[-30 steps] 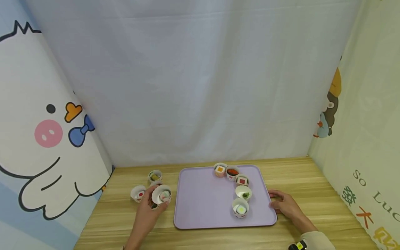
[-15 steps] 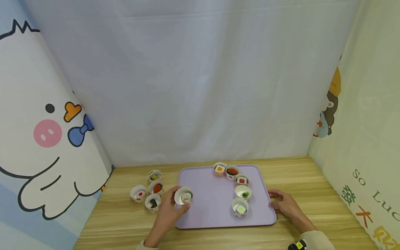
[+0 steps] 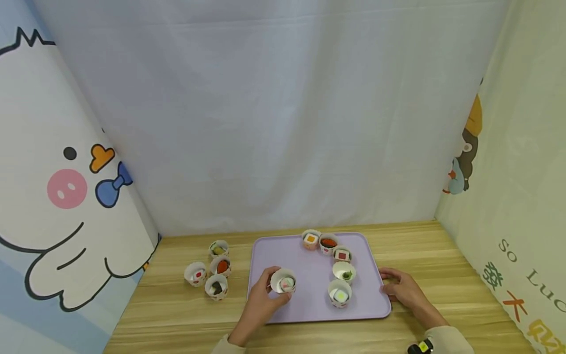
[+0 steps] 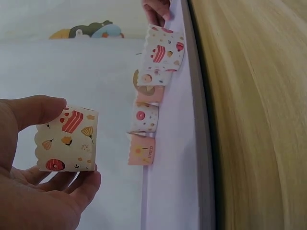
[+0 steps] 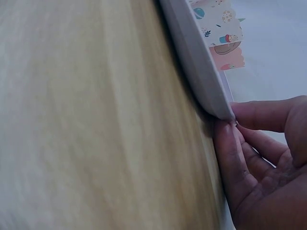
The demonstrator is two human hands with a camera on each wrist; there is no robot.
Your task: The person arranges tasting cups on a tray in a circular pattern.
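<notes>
My left hand (image 3: 263,301) grips a paper baking cup (image 4: 68,141) between thumb and fingers, above the left half of the lilac tray (image 3: 305,314). Inside that cup lies a small white and pink piece that looks like toy sushi (image 3: 287,283). The cup's side is printed with cakes, donuts and flowers. At the tray's right edge, my right hand (image 3: 404,290) pinches the rim between thumb and fingers. Several filled cups stand in a curved row on the tray's right part, among them one with a green topping (image 3: 344,273) and one with a yellow-centred white piece (image 3: 339,295).
Left of the tray, several more filled cups stand on the wooden table (image 3: 159,314), including one with an orange-red topping (image 3: 222,267) and one with a red-centred piece (image 3: 196,274). A pale curtain (image 3: 274,123) hangs behind, with printed cloths at both sides.
My left hand has carried its cup rightward from beside the cups on the table to over the tray. The right hand has stayed at the tray's edge.
</notes>
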